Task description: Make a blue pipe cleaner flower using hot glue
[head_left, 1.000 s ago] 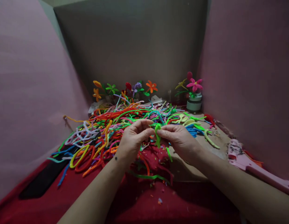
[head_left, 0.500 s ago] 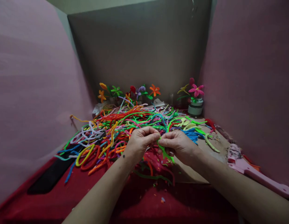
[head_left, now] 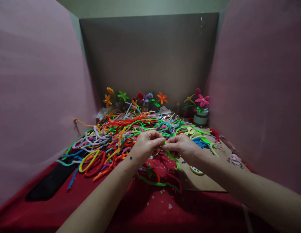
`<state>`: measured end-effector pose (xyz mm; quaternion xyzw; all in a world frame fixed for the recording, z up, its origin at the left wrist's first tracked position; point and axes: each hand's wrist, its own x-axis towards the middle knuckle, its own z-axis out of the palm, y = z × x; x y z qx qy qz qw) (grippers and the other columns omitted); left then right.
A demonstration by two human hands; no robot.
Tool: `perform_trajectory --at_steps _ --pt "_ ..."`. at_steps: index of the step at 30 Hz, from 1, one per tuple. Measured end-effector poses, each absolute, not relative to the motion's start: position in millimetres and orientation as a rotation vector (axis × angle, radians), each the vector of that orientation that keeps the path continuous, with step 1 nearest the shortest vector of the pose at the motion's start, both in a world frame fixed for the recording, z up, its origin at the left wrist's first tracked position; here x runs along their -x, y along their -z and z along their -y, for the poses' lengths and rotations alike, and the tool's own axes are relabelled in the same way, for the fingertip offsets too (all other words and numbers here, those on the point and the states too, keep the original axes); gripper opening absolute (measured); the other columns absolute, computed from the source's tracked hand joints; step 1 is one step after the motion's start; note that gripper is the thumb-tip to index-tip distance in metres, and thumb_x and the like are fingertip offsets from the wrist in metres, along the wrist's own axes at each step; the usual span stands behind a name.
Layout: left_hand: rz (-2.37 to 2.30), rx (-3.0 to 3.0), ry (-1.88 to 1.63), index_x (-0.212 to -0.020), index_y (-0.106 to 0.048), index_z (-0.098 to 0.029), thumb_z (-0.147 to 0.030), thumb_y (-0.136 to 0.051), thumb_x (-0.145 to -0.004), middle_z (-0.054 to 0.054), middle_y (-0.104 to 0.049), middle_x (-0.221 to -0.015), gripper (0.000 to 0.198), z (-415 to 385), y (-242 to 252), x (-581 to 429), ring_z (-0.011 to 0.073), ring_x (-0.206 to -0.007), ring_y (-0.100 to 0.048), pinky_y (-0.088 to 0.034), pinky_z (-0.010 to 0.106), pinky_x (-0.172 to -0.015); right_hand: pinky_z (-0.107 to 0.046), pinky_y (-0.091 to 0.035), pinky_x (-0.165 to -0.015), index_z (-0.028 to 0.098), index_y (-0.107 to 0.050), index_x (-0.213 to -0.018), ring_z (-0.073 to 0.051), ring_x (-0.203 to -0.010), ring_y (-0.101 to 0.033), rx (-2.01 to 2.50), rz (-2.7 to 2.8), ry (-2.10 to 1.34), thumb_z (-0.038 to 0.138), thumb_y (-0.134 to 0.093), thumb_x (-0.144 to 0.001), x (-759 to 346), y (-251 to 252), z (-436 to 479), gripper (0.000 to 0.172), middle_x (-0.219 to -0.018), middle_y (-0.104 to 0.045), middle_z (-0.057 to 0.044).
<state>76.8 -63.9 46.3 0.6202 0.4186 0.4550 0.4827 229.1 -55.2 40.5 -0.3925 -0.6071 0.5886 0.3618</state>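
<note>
Both hands meet in the middle of the view, in front of a heap of coloured pipe cleaners (head_left: 131, 129). Thumb and fingers of my left hand (head_left: 150, 142) pinch one end of a bright green pipe cleaner (head_left: 173, 157). Close beside it, my right hand (head_left: 181, 146) grips the same green piece, its fingertips nearly touching the left ones. The rest of the green piece hangs below the right fingers. How its held end is bent is hidden by the fingertips.
Pipe-cleaner flowers (head_left: 148, 97) stand along the back, with a pink flower in a pale pot (head_left: 201, 117) at right. A black flat object (head_left: 52, 181) lies left on the red cloth (head_left: 111, 216). Cardboard (head_left: 201, 183) lies under my right arm. Pink walls flank both sides.
The view has shifted a little, and the pink tool at right is now mostly hidden behind my right arm. A round yellow-rimmed object now shows beside that arm. Both hands keep their pinch.
</note>
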Motion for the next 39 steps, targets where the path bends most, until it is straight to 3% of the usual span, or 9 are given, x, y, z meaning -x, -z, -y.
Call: perform_trajectory --at_steps 4,9,14,20,25,32,36,39 --pt "-1.140 -1.545 -1.314 -0.066 -0.053 -0.016 -0.026 -0.059 -0.071 -0.006 -0.048 -0.048 0.013 60 -55 -68 0.0064 -0.040 -0.043 -0.032 0.017 -0.038 -0.022 -0.020 -0.036 0.014 -0.060 -0.055 -0.005 -0.034 -0.034 0.914 1.542 -1.518 0.031 -0.066 -0.063 -209 -45 45 0.020 -0.047 -0.057 0.001" --pt "-1.213 -1.640 -1.462 -0.064 -0.056 -0.015 -0.025 -0.060 -0.069 -0.005 -0.051 -0.051 0.012 52 -70 -45 0.0069 -0.044 -0.046 -0.034 0.018 -0.041 -0.021 -0.018 -0.037 0.013 -0.060 -0.055 -0.004 -0.035 -0.031 0.790 1.594 -1.450 0.034 -0.067 -0.062 -178 -53 30 0.024 -0.041 -0.048 0.004" --pt "-1.181 -1.541 -1.400 -0.067 -0.060 -0.013 -0.028 -0.060 -0.069 -0.006 -0.049 -0.046 0.015 49 -73 -22 0.0056 -0.038 -0.039 -0.029 0.018 -0.037 -0.021 -0.020 -0.039 0.012 -0.061 -0.056 -0.004 -0.038 -0.032 0.704 1.636 -1.459 0.038 -0.069 -0.060 -157 -51 21 0.027 -0.044 -0.050 0.003" --pt "-1.256 -1.520 -1.473 -0.063 -0.060 -0.013 -0.029 -0.062 -0.068 -0.005 -0.050 -0.047 0.017 46 -61 -12 0.0068 -0.041 -0.044 -0.032 0.018 -0.040 -0.020 -0.021 -0.040 0.013 -0.057 -0.052 -0.004 -0.038 -0.033 0.698 1.558 -1.535 0.036 -0.067 -0.064 -146 -43 26 0.028 -0.041 -0.046 0.005" --pt "-1.219 -1.396 -1.484 -0.066 -0.059 -0.014 -0.033 -0.064 -0.069 -0.007 -0.045 -0.042 0.020 41 -56 -6 0.0046 -0.037 -0.034 -0.024 0.018 -0.038 -0.020 -0.022 -0.041 0.012 -0.061 -0.057 -0.004 -0.040 -0.036 0.690 1.485 -1.637 0.029 -0.069 -0.061 -145 -41 22 0.020 -0.051 -0.058 0.001" --pt "-1.121 -1.401 -1.264 -0.063 -0.059 -0.013 -0.036 -0.068 -0.066 -0.004 -0.050 -0.047 0.024 40 -54 -2 0.0048 -0.039 -0.037 -0.026 0.019 -0.040 -0.021 -0.016 -0.038 0.013 -0.055 -0.049 -0.004 -0.035 -0.029 0.748 1.477 -1.610 0.028 -0.066 -0.061 -144 -44 23 0.022 -0.037 -0.042 0.006" --pt "-1.187 -1.341 -1.315 -0.061 -0.058 -0.013 -0.036 -0.071 -0.061 -0.004 -0.049 -0.047 0.027 40 -55 -6 0.0050 -0.038 -0.037 -0.025 0.019 -0.038 -0.020 -0.020 -0.038 0.014 -0.052 -0.049 -0.004 -0.036 -0.032 0.773 1.536 -1.525 0.028 -0.059 -0.066 -144 -44 21 0.023 -0.038 -0.043 0.006" --pt "-1.191 -1.324 -1.343 -0.060 -0.057 -0.013 -0.037 -0.070 -0.061 -0.005 -0.045 -0.044 0.028 40 -56 -7 0.0036 -0.036 -0.033 -0.020 0.019 -0.036 -0.020 -0.024 -0.037 0.015 -0.054 -0.057 -0.006 -0.035 -0.037 0.802 1.484 -1.510 0.025 -0.059 -0.064 -145 -45 19 0.013 -0.040 -0.047 0.005"
